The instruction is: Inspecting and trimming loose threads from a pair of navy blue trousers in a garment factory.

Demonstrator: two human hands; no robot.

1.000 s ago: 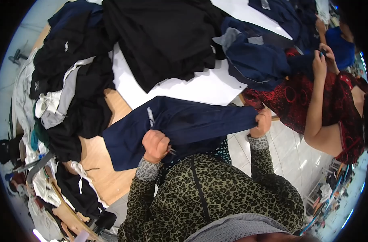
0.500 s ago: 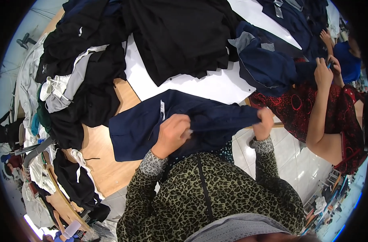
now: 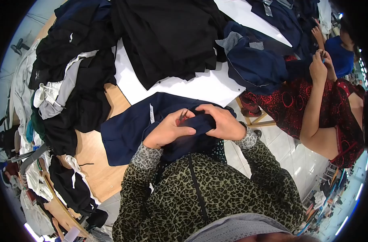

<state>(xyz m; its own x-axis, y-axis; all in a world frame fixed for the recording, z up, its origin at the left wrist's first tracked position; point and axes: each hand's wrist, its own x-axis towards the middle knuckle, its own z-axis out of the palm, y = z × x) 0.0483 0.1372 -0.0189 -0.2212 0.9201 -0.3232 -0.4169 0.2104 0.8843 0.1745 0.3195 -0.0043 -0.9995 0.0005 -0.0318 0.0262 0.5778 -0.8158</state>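
From the head view, the left hand (image 3: 168,131) and right hand (image 3: 222,121) both pinch a bunched fold of the navy garment (image 3: 127,129) (something small and red shows between the fingers), at the wooden table's (image 3: 95,161) near edge.

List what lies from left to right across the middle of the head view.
Heap of black and grey clothes → navy garment → left hand → right hand → co-worker in a red patterned dress.
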